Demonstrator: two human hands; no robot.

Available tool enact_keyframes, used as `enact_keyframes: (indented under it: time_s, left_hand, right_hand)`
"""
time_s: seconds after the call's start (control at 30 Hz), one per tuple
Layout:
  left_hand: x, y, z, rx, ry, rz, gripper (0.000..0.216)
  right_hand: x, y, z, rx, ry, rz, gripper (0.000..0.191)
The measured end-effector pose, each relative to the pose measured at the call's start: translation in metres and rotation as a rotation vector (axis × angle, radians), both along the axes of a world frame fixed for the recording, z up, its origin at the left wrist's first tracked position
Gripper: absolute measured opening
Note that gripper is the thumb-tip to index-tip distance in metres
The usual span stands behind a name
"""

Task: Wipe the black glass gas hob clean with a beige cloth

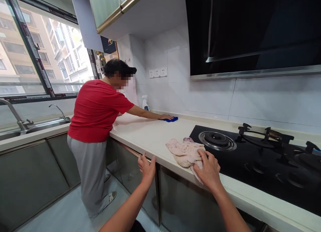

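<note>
A crumpled pale pink cleaning cloth [184, 151] lies on the white countertop [140, 131], its lower end hanging over the front edge. My right hand [208, 168] grips the near side of this cloth with thumb and fingers. Beside the counter's front edge is my left hand [147, 166], fingers apart and nothing in it. Just right of the cloth sits the black gas stove [225, 165] with a round burner [217, 140].
A person in a red shirt [100, 108] leans over the counter at left, one hand on a blue cloth [172, 119]. A spray bottle [145, 103] stands in the corner. The range hood [250, 34] hangs above the stove; a pot support [263, 136] rises from it.
</note>
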State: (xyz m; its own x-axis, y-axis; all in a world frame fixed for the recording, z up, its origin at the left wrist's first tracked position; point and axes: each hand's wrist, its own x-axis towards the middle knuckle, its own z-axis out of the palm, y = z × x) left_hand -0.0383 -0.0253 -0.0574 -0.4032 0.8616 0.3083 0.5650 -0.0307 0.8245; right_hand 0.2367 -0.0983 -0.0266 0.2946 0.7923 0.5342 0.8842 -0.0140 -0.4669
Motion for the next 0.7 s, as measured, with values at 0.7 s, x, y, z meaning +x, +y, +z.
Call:
enact_keyframes:
  time_s: [0.7]
  left_hand:
    - [0.104,0.013,0.079,0.004,0.620,-0.611,0.034]
  right_hand:
    - [-0.007,-0.004,-0.001,0.100,-0.080,0.094,0.046]
